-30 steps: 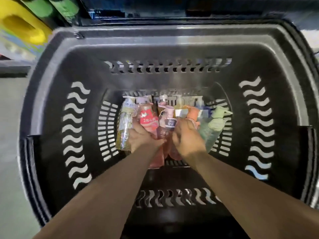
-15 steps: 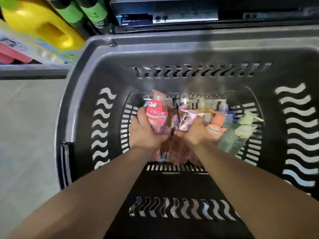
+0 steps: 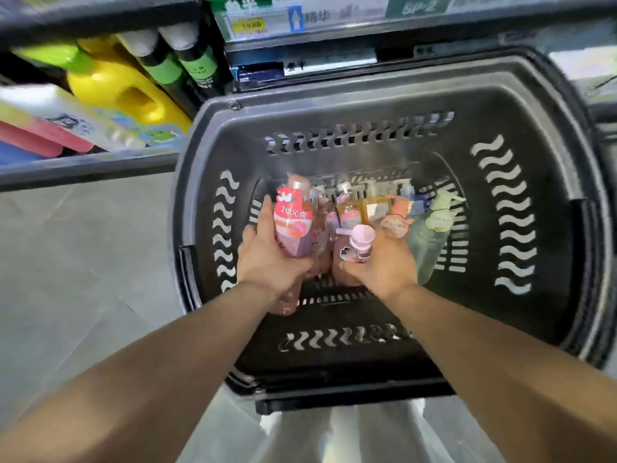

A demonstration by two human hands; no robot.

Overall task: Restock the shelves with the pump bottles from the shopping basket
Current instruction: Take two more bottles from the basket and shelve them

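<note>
Left hand (image 3: pixel 267 255) gripping pink bottle (image 3: pixel 293 225), right hand (image 3: pixel 384 265) clutching another (image 3: pixel 357 248) — basket (image 3: pixel 367 91) holds more.

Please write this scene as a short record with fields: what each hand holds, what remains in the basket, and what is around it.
left hand: shut on a pink bottle with red label, lifted above the others
right hand: shut on a pink pump bottle, pump head toward the camera
basket: dark grey plastic with wavy slots, standing on the floor
left in basket: amber bottle, pale green pump bottle, several more, not clearly countable
shelf: to the left, holding a yellow jug
task state: no bottle on the shelf yet
</note>
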